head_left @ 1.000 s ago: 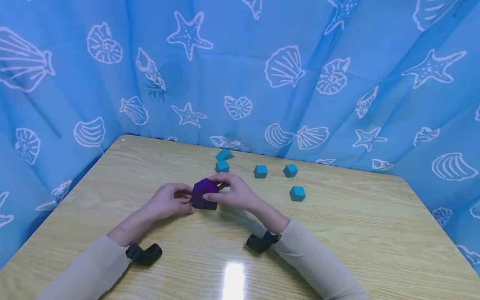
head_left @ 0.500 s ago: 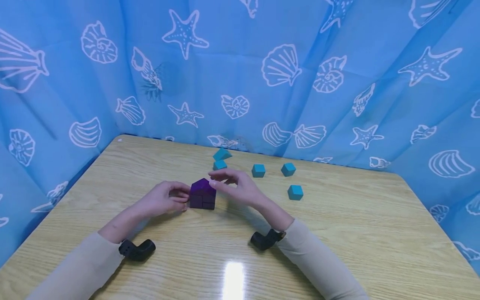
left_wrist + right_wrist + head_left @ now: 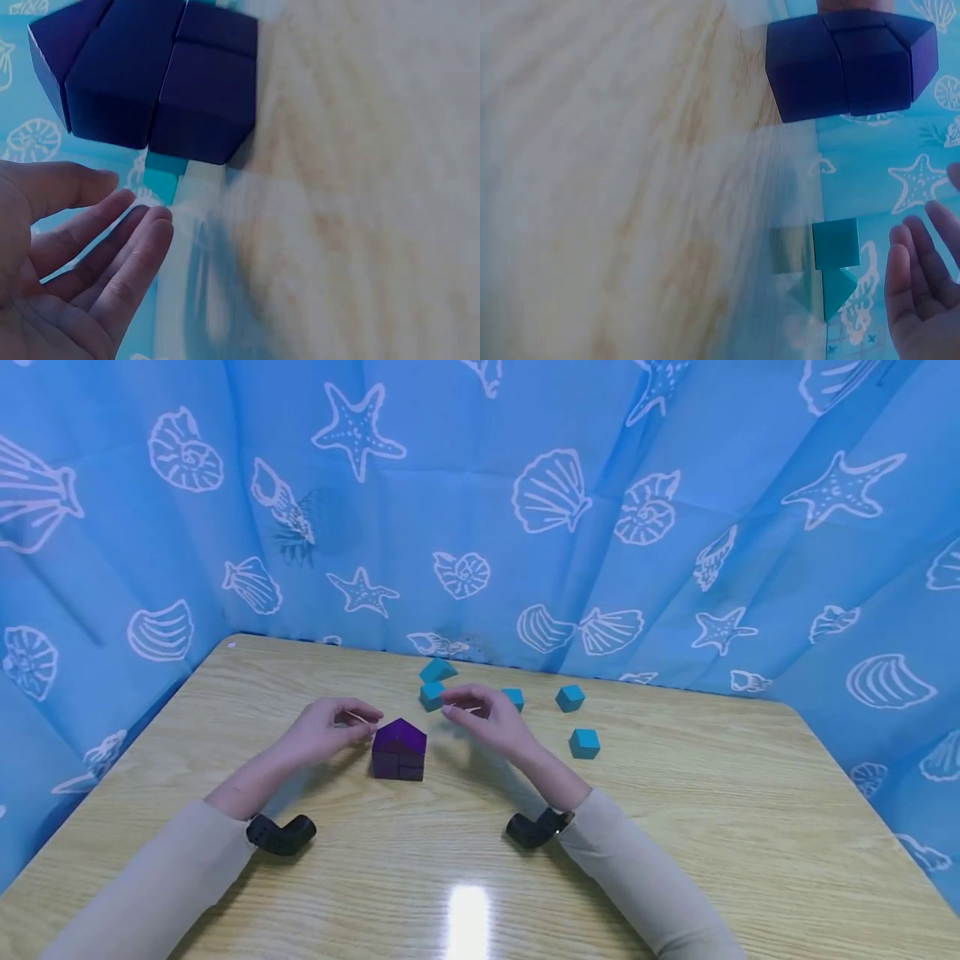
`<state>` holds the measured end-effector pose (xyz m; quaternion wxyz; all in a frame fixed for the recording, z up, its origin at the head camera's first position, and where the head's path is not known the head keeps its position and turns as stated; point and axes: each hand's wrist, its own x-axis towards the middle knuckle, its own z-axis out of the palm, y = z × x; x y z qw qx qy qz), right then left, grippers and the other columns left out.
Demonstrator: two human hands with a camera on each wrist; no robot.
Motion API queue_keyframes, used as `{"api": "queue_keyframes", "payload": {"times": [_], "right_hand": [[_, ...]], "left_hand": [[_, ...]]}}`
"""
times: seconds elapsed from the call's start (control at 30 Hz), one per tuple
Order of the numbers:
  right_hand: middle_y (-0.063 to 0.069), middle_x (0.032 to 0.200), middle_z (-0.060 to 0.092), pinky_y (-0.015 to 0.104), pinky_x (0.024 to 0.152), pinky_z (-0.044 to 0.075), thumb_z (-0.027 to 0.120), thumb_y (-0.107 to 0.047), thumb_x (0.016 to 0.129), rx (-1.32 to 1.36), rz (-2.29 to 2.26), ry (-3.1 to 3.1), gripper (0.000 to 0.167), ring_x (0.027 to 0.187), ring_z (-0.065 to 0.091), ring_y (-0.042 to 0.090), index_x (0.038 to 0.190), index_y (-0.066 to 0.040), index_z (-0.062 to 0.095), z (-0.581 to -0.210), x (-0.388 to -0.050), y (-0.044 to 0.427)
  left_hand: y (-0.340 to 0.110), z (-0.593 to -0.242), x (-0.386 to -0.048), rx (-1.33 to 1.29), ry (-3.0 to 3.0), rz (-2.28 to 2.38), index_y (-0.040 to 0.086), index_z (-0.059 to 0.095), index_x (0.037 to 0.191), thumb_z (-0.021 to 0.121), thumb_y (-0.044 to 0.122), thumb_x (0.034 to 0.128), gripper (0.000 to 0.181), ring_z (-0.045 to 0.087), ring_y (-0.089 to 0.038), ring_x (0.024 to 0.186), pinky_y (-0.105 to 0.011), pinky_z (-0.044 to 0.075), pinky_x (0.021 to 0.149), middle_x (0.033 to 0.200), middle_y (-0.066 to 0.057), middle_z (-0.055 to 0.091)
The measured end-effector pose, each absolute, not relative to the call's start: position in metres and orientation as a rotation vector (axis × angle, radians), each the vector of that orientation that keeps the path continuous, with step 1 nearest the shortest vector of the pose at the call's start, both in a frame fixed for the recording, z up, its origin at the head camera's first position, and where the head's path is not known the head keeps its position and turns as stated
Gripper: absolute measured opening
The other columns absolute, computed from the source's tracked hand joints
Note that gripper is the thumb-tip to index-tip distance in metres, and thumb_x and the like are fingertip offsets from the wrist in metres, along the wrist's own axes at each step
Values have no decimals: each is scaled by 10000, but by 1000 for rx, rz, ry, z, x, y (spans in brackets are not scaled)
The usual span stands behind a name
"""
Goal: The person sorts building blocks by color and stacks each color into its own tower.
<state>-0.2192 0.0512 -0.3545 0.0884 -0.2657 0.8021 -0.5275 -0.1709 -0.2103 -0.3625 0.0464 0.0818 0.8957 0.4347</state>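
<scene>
Looks like the hands-off step: purple block house (image 3: 399, 753) stands on the counter (image 3: 750, 793), left hand (image 3: 324, 729) just left, right hand (image 3: 491, 718) farther right, both loose and holding nothing. Next move probably calls for not bumping it.

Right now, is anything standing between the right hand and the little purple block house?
Nothing visible: in the head view, only tabletop shows between the right hand and the purple block house. The nearest teal cube sits behind that gap.
</scene>
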Motion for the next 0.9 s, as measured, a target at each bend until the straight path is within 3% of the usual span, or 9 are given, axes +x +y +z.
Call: {"api": "queue_keyframes", "payload": {"times": [0.23, 0.47, 0.73, 0.9], "right_hand": [[111, 1140, 675, 344, 872, 537, 653, -194, 911, -599, -1560, 2482, 335, 1046, 623, 247, 1209, -41, 636, -357, -230, 46], [135, 1165, 663, 331, 840, 565, 702, -165, 874, -406, -1597, 2458, 382, 1061, 626, 262, 1227, -42, 621, -360, -239, 37], [149, 1226, 633, 355, 954, 517, 732, -185, 849, -349, -1544, 2460, 476, 1137, 604, 279, 1283, -50, 590, -367, -246, 28], [138, 1230, 643, 340, 932, 530, 741, -215, 844, -314, -1521, 2482, 498, 1134, 612, 269, 1288, -46, 591, -370, -249, 23]], "left_hand": [[-204, -364, -193, 230, 2739, 1345, 41, 638, 1209, 591, 248, 957, 329, 612, -278, 1040, -326, 537, 777, 1148, -142, 662], [-193, -373, -209, 273, 2663, 1499, -33, 578, 1255, 616, 164, 940, 374, 628, -315, 1042, -358, 568, 837, 1146, -201, 648], [-186, -385, -220, 305, 2604, 1559, -28, 506, 1339, 620, 155, 936, 457, 596, -338, 1139, -424, 515, 951, 1262, -214, 600], [-184, -386, -224, 324, 2574, 1566, -31, 467, 1376, 603, 156, 945, 489, 565, -343, 1187, -420, 508, 965, 1315, -220, 566]]}}
